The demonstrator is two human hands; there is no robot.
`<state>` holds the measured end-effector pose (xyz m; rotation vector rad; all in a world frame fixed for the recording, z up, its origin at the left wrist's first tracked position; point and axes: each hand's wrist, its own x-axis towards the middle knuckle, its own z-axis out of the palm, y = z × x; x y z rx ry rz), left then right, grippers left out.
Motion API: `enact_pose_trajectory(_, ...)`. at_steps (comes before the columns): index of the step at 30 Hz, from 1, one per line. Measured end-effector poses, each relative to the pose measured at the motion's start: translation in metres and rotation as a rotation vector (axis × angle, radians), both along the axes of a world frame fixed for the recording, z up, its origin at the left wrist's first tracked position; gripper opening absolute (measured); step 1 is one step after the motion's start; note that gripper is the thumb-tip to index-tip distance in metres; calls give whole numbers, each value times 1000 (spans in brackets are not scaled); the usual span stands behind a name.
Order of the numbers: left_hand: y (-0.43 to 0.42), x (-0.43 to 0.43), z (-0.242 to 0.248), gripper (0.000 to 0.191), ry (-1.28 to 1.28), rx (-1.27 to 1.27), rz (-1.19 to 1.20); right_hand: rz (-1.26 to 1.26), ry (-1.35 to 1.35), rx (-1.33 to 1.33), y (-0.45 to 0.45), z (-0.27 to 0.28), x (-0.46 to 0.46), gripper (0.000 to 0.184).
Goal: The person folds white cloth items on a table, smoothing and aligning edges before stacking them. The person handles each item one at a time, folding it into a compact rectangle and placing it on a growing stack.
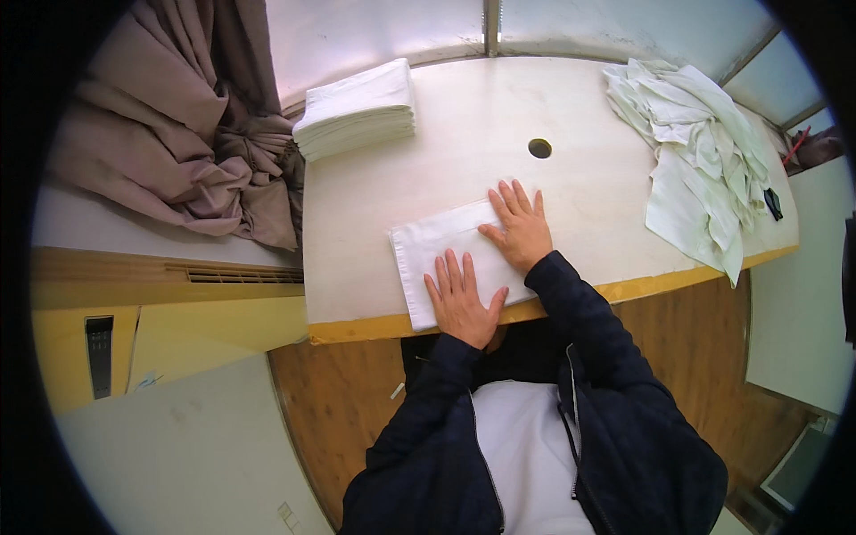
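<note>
A folded white cloth (428, 267) lies flat near the front edge of the table (361, 267). My left hand (465, 301) rests palm down on its near part, fingers spread and pointing away from me. Farther out, my right hand (521, 231) presses flat on the cloth's right side, with fingertips reaching its far edge. Both hands cover parts of the cloth, and neither grips it. At the back left stands a neat stack of folded white cloths (361, 110). A loose, crumpled heap of white cloths (702, 147) lies on the right, one corner hanging over the front edge.
A round hole (540, 148) pierces the tabletop beyond my right hand. A small black object (773, 204) sits beside the heap at the right edge. Mauve curtain fabric (160, 134) bunches left of the table. Frosted window panes (374, 30) border the back.
</note>
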<state>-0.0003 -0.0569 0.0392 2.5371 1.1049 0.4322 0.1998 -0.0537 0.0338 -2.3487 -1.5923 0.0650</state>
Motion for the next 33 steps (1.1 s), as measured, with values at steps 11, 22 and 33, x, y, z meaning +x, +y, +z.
enact_pose_trajectory(11, -6, -71, -13, 81, -95, 37, 406, -340, 81, 409, -45, -13, 3, 39)
enact_pose_trajectory(22, 24, -86, 10, 57, -183, -166, 404, -438, 566, 277, -96, 9, -32, 37)
enact_pose_trajectory(33, 65, -115, 16, 44, -678, -1181, 496, -230, 1188, -7, -140, 20, -27, 47)
